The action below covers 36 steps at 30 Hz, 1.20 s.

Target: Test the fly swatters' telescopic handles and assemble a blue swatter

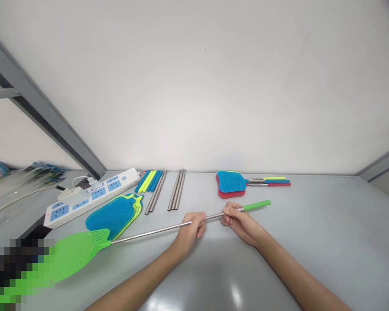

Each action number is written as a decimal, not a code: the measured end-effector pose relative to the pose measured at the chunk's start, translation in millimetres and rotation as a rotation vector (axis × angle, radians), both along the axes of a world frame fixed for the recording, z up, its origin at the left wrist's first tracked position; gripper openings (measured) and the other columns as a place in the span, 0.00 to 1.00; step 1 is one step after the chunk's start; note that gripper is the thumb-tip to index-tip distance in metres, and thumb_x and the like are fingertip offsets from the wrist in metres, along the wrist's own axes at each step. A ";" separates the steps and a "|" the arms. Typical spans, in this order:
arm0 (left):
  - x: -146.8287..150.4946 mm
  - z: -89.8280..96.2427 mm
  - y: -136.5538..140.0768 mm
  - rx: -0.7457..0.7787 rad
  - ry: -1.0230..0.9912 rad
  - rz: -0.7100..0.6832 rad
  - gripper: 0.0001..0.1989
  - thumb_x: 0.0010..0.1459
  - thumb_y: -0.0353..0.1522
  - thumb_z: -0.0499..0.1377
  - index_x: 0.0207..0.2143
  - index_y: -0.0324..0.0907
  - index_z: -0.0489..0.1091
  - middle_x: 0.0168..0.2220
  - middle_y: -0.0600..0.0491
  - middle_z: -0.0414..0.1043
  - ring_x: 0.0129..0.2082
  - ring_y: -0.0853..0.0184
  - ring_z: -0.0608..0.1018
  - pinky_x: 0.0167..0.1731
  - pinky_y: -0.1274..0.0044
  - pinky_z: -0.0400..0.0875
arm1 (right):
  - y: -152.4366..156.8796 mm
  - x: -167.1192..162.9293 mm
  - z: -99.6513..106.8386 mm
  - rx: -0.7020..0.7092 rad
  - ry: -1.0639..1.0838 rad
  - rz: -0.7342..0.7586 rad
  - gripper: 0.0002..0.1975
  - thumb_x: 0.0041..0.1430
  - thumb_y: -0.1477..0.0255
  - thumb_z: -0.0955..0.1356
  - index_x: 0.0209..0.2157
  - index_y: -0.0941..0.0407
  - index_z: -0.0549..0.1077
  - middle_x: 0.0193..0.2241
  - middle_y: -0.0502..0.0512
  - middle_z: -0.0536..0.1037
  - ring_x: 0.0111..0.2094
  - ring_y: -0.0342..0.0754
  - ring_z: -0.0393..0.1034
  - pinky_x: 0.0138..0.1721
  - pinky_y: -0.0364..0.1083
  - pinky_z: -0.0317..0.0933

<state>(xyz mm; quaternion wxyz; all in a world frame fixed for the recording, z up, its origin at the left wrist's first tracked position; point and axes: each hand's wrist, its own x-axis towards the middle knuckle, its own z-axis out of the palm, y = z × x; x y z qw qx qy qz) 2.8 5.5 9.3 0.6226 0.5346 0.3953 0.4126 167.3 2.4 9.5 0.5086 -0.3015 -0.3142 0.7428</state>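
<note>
A green fly swatter [84,248] with an extended metal rod lies across both hands, its perforated head at the lower left and its green grip at the right. My left hand [190,230] is closed around the middle of the rod. My right hand [238,221] pinches the rod close to the green grip. Beyond my right hand, several fly swatters [232,181] in blue, red and yellow lie stacked, handles pointing right. Loose blue and yellow swatter heads [112,214] overlap on the table behind the green head.
Metal rods [176,190] lie in two groups near the wall. Several blue and yellow grips [149,180] sit beside them. A white power strip [94,196] with plugs and cables stands at the left, next to clear plastic packaging [19,194]. A grey frame post [45,103] rises there.
</note>
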 end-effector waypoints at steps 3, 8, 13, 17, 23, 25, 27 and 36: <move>0.2 -1.0 0.7 -0.001 0.005 -0.002 0.22 0.53 0.36 0.47 0.09 0.42 0.47 0.07 0.59 0.47 0.12 0.74 0.56 0.17 0.78 0.52 | 0.4 0.5 0.0 0.000 0.001 0.003 0.11 0.47 0.75 0.67 0.16 0.58 0.63 0.14 0.47 0.63 0.19 0.39 0.52 0.25 0.43 0.46; 0.4 -1.0 0.9 0.001 0.014 0.005 0.21 0.52 0.36 0.48 0.09 0.42 0.48 0.07 0.59 0.47 0.12 0.74 0.56 0.17 0.78 0.52 | -0.7 0.9 2.5 -0.015 0.001 0.015 0.11 0.48 0.75 0.66 0.16 0.58 0.62 0.13 0.47 0.62 0.20 0.39 0.53 0.26 0.42 0.47; 0.1 0.6 0.5 0.001 0.028 -0.002 0.21 0.52 0.36 0.48 0.09 0.42 0.47 0.08 0.59 0.48 0.13 0.74 0.57 0.17 0.78 0.52 | -1.5 1.2 4.5 -0.030 -0.023 0.021 0.11 0.46 0.74 0.68 0.16 0.57 0.62 0.14 0.46 0.61 0.20 0.39 0.53 0.26 0.43 0.47; 0.5 -0.1 0.3 0.010 0.042 -0.006 0.21 0.52 0.36 0.47 0.10 0.42 0.47 0.08 0.59 0.48 0.13 0.74 0.57 0.17 0.78 0.53 | -1.4 1.5 4.1 -0.029 -0.029 0.017 0.11 0.46 0.74 0.67 0.16 0.57 0.62 0.14 0.46 0.61 0.20 0.39 0.53 0.26 0.43 0.47; -0.1 -1.7 -0.3 0.009 0.040 -0.005 0.20 0.53 0.36 0.47 0.11 0.42 0.48 0.09 0.60 0.48 0.13 0.74 0.57 0.18 0.79 0.53 | -2.1 0.4 3.6 -0.040 -0.035 0.002 0.11 0.46 0.73 0.68 0.16 0.57 0.63 0.13 0.46 0.61 0.19 0.39 0.53 0.25 0.43 0.48; -0.8 -2.7 -0.8 0.015 0.039 -0.014 0.20 0.54 0.36 0.47 0.11 0.42 0.48 0.09 0.60 0.49 0.13 0.74 0.57 0.18 0.79 0.53 | -2.3 0.0 3.4 -0.032 -0.039 0.002 0.10 0.47 0.73 0.68 0.17 0.57 0.64 0.14 0.46 0.61 0.19 0.39 0.53 0.25 0.43 0.48; -1.5 -4.1 -1.3 0.031 0.052 -0.015 0.21 0.54 0.37 0.46 0.11 0.41 0.50 0.09 0.59 0.49 0.13 0.74 0.57 0.18 0.79 0.53 | -2.5 -0.2 3.6 -0.022 -0.039 0.008 0.10 0.47 0.73 0.67 0.17 0.58 0.64 0.14 0.47 0.62 0.19 0.39 0.53 0.25 0.43 0.48; -4.1 1.1 -2.5 0.118 0.218 -0.043 0.22 0.54 0.41 0.46 0.12 0.40 0.53 0.10 0.59 0.51 0.14 0.74 0.58 0.19 0.79 0.53 | -3.7 -0.6 7.1 0.000 -0.057 0.047 0.09 0.48 0.73 0.67 0.18 0.57 0.65 0.14 0.47 0.62 0.20 0.40 0.53 0.27 0.43 0.48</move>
